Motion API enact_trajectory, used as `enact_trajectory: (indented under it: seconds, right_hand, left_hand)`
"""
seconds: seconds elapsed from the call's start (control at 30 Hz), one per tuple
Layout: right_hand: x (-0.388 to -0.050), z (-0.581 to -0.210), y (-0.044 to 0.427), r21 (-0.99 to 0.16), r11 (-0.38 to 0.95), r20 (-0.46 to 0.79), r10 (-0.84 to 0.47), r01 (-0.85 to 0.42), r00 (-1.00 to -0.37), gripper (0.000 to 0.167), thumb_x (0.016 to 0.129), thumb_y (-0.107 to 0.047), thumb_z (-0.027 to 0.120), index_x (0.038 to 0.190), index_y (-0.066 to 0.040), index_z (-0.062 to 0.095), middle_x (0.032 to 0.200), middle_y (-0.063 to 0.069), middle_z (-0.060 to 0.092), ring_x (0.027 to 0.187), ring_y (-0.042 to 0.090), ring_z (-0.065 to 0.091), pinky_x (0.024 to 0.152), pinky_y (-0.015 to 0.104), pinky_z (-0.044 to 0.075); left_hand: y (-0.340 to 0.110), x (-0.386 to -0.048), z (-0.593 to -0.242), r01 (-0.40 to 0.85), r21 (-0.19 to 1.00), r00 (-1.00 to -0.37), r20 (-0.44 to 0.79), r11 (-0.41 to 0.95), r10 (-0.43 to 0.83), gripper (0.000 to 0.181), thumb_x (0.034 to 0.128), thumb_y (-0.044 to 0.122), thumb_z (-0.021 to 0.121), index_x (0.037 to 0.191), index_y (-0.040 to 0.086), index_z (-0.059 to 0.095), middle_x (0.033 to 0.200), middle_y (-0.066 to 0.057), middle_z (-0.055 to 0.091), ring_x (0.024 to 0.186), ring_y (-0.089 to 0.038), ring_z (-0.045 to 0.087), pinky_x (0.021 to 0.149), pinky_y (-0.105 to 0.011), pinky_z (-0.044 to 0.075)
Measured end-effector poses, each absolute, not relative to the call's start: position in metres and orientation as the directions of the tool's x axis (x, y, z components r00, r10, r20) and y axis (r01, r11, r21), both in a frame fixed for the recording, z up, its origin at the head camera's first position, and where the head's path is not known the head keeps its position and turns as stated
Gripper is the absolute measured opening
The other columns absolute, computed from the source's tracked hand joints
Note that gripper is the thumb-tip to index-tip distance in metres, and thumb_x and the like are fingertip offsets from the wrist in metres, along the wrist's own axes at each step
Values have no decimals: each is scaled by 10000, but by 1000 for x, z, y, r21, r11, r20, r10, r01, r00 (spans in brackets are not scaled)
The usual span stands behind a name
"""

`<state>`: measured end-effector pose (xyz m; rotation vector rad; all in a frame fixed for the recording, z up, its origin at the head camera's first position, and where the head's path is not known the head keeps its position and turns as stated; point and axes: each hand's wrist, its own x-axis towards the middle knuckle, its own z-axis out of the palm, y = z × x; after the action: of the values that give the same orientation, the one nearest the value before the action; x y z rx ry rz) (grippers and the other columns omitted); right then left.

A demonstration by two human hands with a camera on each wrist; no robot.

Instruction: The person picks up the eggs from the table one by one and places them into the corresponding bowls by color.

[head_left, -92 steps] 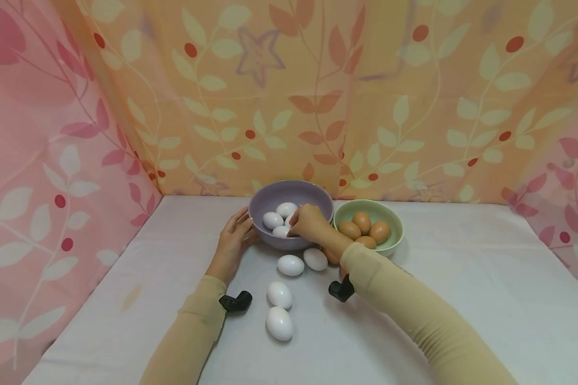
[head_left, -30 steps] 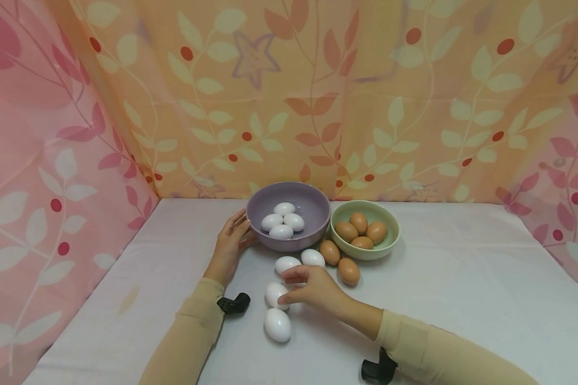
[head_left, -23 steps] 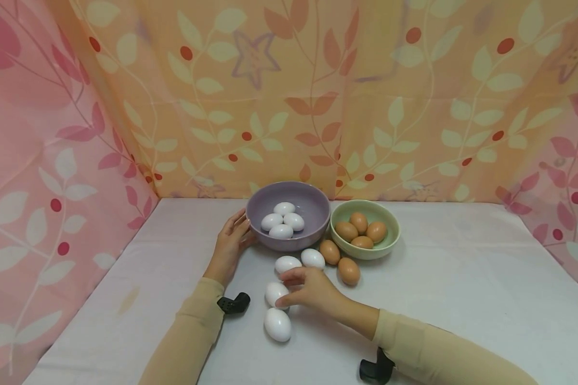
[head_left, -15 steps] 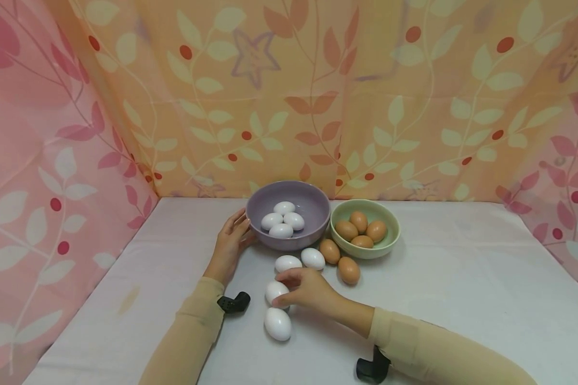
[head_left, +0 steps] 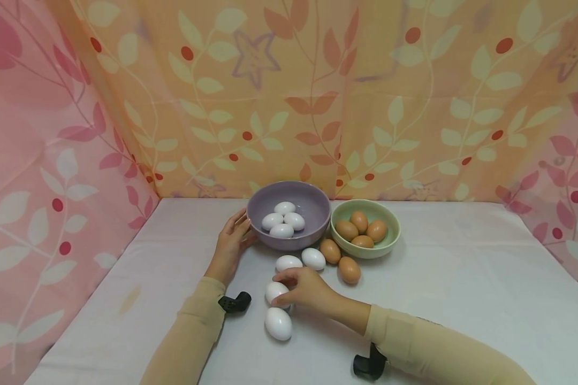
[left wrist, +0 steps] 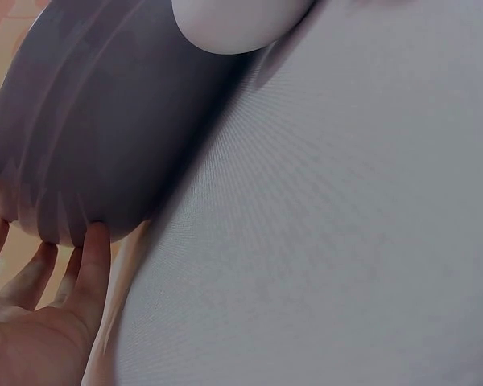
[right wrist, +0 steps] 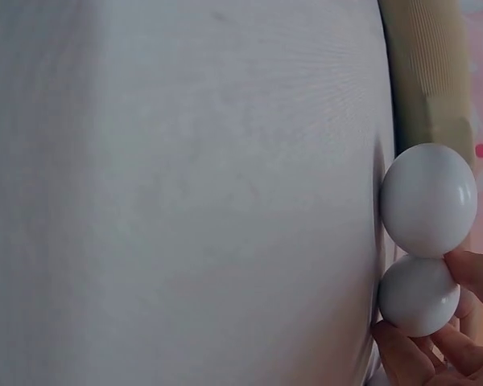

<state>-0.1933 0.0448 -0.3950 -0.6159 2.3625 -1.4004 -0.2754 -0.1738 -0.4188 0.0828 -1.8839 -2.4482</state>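
Observation:
Four fingers of my left hand (head_left: 229, 248) rest with their tips against the left side of a purple bowl (head_left: 257, 235), extended rather than curled in the left wrist view. Inside that bowl lie several white eggs (head_left: 281, 231). My right hand (head_left: 313, 291) pinches a white egg (head_left: 275, 294) on the table between thumb and fingers. Touching or almost touching it on the near side is another white egg (head_left: 278, 324); the right wrist view shows this egg (right wrist: 429, 199) against the pinched egg (right wrist: 419, 295). Two further white eggs (head_left: 313, 259) lie before the purple bowl.
A green bowl (head_left: 387, 248) with several brown eggs (head_left: 377, 231) stands right beside the purple one. Two brown eggs (head_left: 349, 270) lie loose in front of it. White cloth (head_left: 462, 278) covers the table, and a patterned curtain (head_left: 289, 107) rises behind the bowls.
My right hand has come out of the purple bowl, leaving an egg there, and moved down to a white egg on the table, its thumb and fingers closing round it. My left hand stays put.

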Motion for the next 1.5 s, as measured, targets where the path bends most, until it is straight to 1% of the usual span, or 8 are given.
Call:
enact_trajectory:
  seconds: [0.17, 0.47, 0.7, 0.93, 1.1, 1.27, 1.37, 1.5]
  right_hand:
    - [-195, -396, 44, -880, 432, -67, -523, -196, -850, 458, 742, -123, 854, 1158, -8, 703, 1117, 80, 738, 1021, 156, 671, 937, 306, 542]
    - [-203, -389, 46, -857, 467, -59, -511, -219, -858, 417, 744, -152, 849, 1126, -37, 727, 1071, 53, 750, 988, 102, 644, 908, 259, 535]
    - [-208, -359, 51, -869, 442, -33, -501, -222, -865, 467, 758, -198, 852, 1184, -63, 717, 1145, 55, 743, 1079, 168, 675, 909, 287, 557]
    - [-221, -320, 54, -877, 432, -9, -451, -209, -893, 461, 777, -249, 849, 1210, -164, 717, 1141, -5, 746, 1051, 128, 673, 885, 268, 533]
    - [-237, -307, 49, -896, 389, 20, -446, -214, -895, 459, 792, -225, 841, 1220, -126, 708, 1188, 31, 731, 1068, 152, 670, 874, 268, 549]
    - [-257, -305, 41, -914, 366, 10, -405, -173, -914, 479, 798, -213, 841, 1241, -100, 696, 1172, 60, 738, 1036, 141, 666, 823, 227, 540]
    - [-268, -307, 37, -909, 373, 29, -386, -185, -922, 473, 804, -194, 835, 1239, -74, 694, 1159, 93, 739, 1015, 148, 667, 804, 226, 545]
    - [-280, -308, 30, -903, 383, 46, -367, -196, -929, 453, 803, -189, 833, 1221, -73, 703, 1159, 100, 736, 1023, 160, 665, 843, 243, 549]
  left_hand:
    - [-174, -276, -419, 15, 966, -997, -4, -257, -73, 499, 1031, 228, 549, 1508, 177, 412, 1529, -47, 431, 1330, -287, 507, 973, -305, 525]
    - [-173, -274, -418, 28, 970, -998, 11, -242, -69, 495, 1031, 240, 551, 1503, 180, 417, 1541, -59, 423, 1336, -298, 506, 1106, -447, 444]
    - [-173, -273, -418, 25, 973, -998, 9, -231, -69, 500, 1027, 266, 559, 1503, 195, 419, 1544, -47, 425, 1333, -298, 516, 1110, -443, 446]
    - [-174, -273, -417, 15, 967, -997, -3, -253, -71, 498, 1029, 235, 555, 1505, 185, 416, 1543, -48, 423, 1342, -298, 504, 1126, -456, 427]
    - [-174, -273, -417, 10, 967, -997, -9, -254, -77, 504, 1033, 223, 544, 1515, 183, 401, 1555, -51, 411, 1323, -283, 510, 1133, -456, 421]
    - [-173, -274, -418, 15, 969, -997, -6, -247, -81, 498, 1036, 211, 537, 1513, 170, 402, 1549, -55, 419, 1262, -236, 544, 1120, -442, 436]
    - [-172, -274, -418, 13, 968, -997, -7, -250, -81, 495, 1036, 205, 538, 1511, 167, 405, 1544, -54, 425, 1253, -226, 548, 1107, -428, 447]
    - [-172, -274, -417, 7, 967, -996, -17, -256, -90, 479, 1036, 197, 537, 1499, 176, 420, 1530, -44, 440, 1274, -232, 541, 1075, -387, 474]
